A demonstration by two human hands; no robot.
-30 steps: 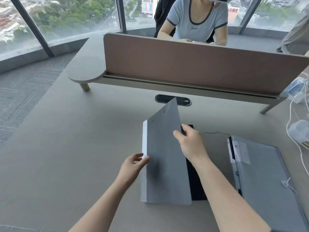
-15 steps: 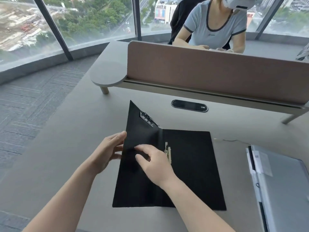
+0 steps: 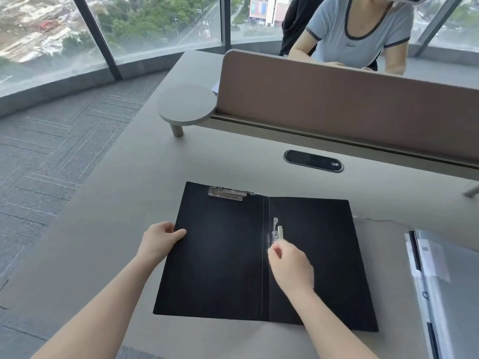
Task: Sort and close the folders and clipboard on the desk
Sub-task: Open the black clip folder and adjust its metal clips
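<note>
A clipboard folder [image 3: 228, 260] with a black inside lies fully spread flat on the grey desk [image 3: 124, 203]. One metal clip [image 3: 228, 193] sits at the top of its left panel and a second metal clip [image 3: 276, 230] stands beside the spine on the right panel. My left hand [image 3: 160, 238] grips the folder's left edge, thumb on top. My right hand [image 3: 289, 265] hovers just below the spine clip with fingers pinched close to its lower end; whether it touches the clip I cannot tell. A closed grey folder [image 3: 451, 294] lies at the right edge.
A brown divider screen [image 3: 337, 107] on a raised shelf crosses the back of the desk, with a round shelf end [image 3: 186, 104] at its left. A black cable grommet [image 3: 313, 161] sits behind the folder. A person sits beyond the screen. The desk's left edge drops to carpet.
The grey cover was swung over to the left and now lies flat, black inside up. My left hand moved to the outer left edge; my right hand went to the spine clip.
</note>
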